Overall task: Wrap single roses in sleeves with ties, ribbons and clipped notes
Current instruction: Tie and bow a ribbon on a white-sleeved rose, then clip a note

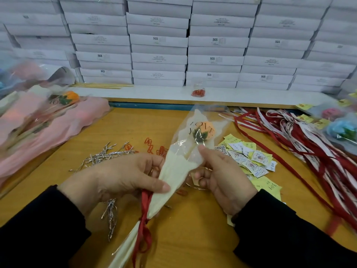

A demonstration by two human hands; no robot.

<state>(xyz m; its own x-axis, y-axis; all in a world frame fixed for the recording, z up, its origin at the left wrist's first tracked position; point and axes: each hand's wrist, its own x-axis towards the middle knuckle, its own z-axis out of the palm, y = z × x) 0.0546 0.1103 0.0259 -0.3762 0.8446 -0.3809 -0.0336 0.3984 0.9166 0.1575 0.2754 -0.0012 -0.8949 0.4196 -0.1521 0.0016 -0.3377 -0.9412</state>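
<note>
- The left hand (123,176) has its fingers curled round the cream sleeve (172,178). Its thumb lies flat across the front of the sleeve.
- The right hand (222,175) pinches the right edge of the sleeve, with the thumb on the clear upper part. Its other fingers are curled, and a small tan bit shows between them. I cannot tell what that bit is.
- The sleeve is held above the wooden table (193,229), tilted with its top up and to the right.
- Inside the clear top sits an orange rose (203,132) with green leaves. The word LOVE is printed over it.
- A red ribbon (144,229) is tied round the thin lower part of the sleeve, below the left hand.
- Silver twist ties (104,155) lie on the table just past the left hand. More lie under the left wrist.
- Red paper clips (152,147) lie behind the sleeve.
- Yellow and white notes (249,157) lie in a heap beside the right hand.
- Long red and white ribbons (289,132) lie spread out on the right.
- A pile of pink sleeves (58,124) lies on the left, with another orange rose on top.
- White boxes (158,41) are stacked at the back.
</note>
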